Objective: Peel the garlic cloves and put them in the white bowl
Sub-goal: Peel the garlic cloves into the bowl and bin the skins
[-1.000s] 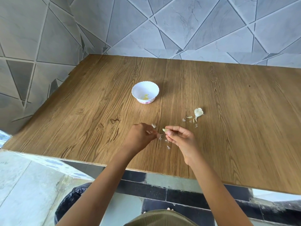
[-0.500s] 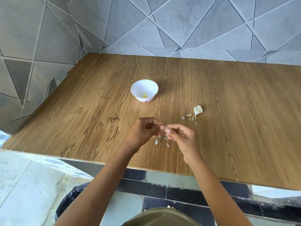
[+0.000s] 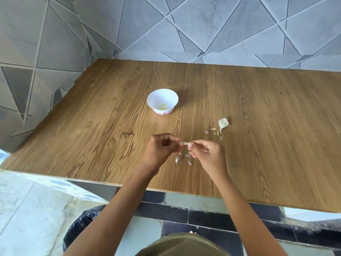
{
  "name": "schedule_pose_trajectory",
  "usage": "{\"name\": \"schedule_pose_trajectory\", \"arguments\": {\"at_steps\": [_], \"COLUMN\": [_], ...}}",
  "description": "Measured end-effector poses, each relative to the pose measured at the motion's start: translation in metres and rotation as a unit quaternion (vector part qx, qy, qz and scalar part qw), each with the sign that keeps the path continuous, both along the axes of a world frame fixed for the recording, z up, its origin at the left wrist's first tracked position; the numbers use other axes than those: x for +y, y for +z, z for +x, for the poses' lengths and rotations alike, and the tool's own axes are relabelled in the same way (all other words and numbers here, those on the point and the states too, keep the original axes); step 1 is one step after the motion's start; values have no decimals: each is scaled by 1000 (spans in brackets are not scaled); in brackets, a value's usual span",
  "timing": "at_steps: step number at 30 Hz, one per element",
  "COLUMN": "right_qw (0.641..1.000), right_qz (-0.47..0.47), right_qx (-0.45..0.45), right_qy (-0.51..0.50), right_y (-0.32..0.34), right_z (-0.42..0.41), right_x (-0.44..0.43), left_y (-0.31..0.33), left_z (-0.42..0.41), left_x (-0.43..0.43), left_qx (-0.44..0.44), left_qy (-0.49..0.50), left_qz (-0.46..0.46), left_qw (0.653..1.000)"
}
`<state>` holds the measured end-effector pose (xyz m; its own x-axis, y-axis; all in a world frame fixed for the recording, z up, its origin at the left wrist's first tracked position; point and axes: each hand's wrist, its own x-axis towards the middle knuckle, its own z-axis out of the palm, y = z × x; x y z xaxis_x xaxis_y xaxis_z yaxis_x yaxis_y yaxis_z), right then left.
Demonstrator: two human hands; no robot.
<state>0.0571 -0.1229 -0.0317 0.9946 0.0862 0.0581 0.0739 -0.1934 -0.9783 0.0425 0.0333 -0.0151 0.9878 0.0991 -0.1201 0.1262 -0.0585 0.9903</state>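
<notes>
A small pale garlic clove (image 3: 185, 143) is pinched between the fingertips of my left hand (image 3: 160, 149) and my right hand (image 3: 207, 154), just above the wooden table (image 3: 258, 145) near its front edge. The white bowl (image 3: 172, 97) stands farther back, slightly left of my hands, with a few peeled yellowish cloves (image 3: 163, 106) inside. An unpeeled garlic clove (image 3: 222, 123) lies to the right of the bowl, beyond my right hand. Bits of papery skin (image 3: 178, 158) lie under my hands.
More skin flakes (image 3: 213, 131) are scattered next to the unpeeled clove. Grey tiled walls close the table at the back and left. A black bin bag (image 3: 81, 224) sits on the floor below the table's front edge.
My two hands have drawn together around the clove and stay joined. A piece of skin that lay beyond my left hand now lies under my hands.
</notes>
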Motion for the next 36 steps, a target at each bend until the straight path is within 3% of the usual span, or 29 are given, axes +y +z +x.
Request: {"name": "schedule_pose_trajectory", "arguments": {"at_steps": [8, 14, 19, 26, 28, 33, 36], "right_qw": [1000, 999, 995, 992, 997, 993, 997], "right_qz": [-23, 34, -63, -93, -59, 83, 33], "right_qx": [-16, -3, -71, -85, -49, 79, 75], "right_qy": [-6, 4, 1, 25, 24, 24, 7], "right_y": [-1, 0, -5, -5, -3, 0, -7], "right_z": [2, 0, 2, 5, 4, 3, 2], "right_x": [1, 2, 1, -1, -1, 1, 0], "left_y": [1, 2, 3, 4, 4, 6, 5], "left_z": [-3, -1, 1, 3, 2, -1, 1], "left_x": [-4, -1, 1, 3, 2, 0, 1], "left_qx": [-17, -20, -33, -51, -36, 58, 94], "left_qy": [0, 10, -7, -31, -32, -12, 4], "left_qz": [-8, 3, 72, 130, 99, -84, -122], "left_qw": [1000, 1000, 997, 990, 994, 995, 988]}}
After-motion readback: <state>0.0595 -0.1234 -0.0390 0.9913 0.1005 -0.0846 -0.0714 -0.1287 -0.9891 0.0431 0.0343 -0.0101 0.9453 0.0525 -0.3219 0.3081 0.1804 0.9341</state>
